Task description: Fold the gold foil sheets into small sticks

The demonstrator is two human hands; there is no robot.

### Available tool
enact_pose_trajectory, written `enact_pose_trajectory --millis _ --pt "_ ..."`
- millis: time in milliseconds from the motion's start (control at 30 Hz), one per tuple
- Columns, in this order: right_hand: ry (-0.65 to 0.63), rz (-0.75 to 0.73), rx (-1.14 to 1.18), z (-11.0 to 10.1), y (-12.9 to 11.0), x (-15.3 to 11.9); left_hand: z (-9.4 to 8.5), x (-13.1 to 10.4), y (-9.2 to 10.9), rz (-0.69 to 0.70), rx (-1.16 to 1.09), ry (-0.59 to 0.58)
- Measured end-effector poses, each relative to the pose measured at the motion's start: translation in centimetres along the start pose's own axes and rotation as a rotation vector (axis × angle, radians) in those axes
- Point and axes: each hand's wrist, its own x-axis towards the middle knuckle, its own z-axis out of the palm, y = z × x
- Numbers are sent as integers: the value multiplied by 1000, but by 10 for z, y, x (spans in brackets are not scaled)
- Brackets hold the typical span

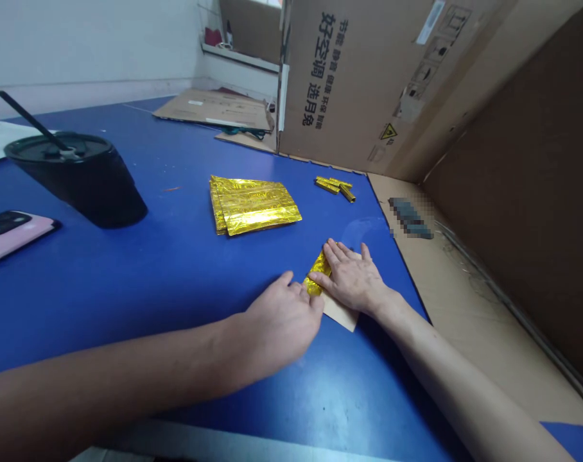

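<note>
A gold foil sheet [319, 264] with a pale underside [340, 312] lies partly folded on the blue table [176, 289]. My right hand [352, 276] rests flat across it, fingers spread, covering much of the fold. At the sheet's near left edge, my left hand [289, 317] has its fingers curled in and pinches the foil. Farther back and to the left sits a stack of flat gold foil sheets [255, 205]. Several small folded gold strips [334, 186] lie behind my right hand, near the cardboard.
A black tumbler with a straw [79, 179] and a pink phone [17, 234] are at the left. Large cardboard [359, 83] stands at the back right. Flat cardboard [214, 109] lies at the back. A blurred dark object [411, 218] sits on cardboard at the right.
</note>
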Motion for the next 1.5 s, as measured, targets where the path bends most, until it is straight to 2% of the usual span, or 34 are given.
enact_pose_trajectory --millis 200,333,433,500,533,600,667,833,967,1067,1333,1500 --pt "-36 44 -79 -9 3 -15 -5 6 -20 -75 -53 -65" --pt "-49 67 -119 -20 4 -26 -6 7 -23 -67 -29 -120" --pt "-69 87 -88 -30 -3 -31 -2 8 -22 -54 -19 -111" --pt "-11 15 -12 -34 -12 -34 1 7 -21 -49 -38 -88" --pt "1 -67 59 -35 -16 -35 2 6 -20 -45 -50 -79" --pt "-52 -213 212 -35 -23 -38 3 6 -19 -48 -70 -76" --pt "-106 -269 338 -33 -24 -41 2 6 -18 -60 -85 -100" --pt "-114 -306 410 -20 0 -45 -4 7 -17 -60 -85 -138" --pt "-79 -203 346 -10 28 -42 -4 8 -19 -48 -33 -133" --pt "-52 -133 323 -5 37 -41 -4 9 -22 -54 -14 -139" --pt "-25 -114 188 -15 10 -63 -8 12 -38 -89 4 -153" --pt "-46 -132 102 -20 -5 -68 -8 16 -30 -178 -12 -103"
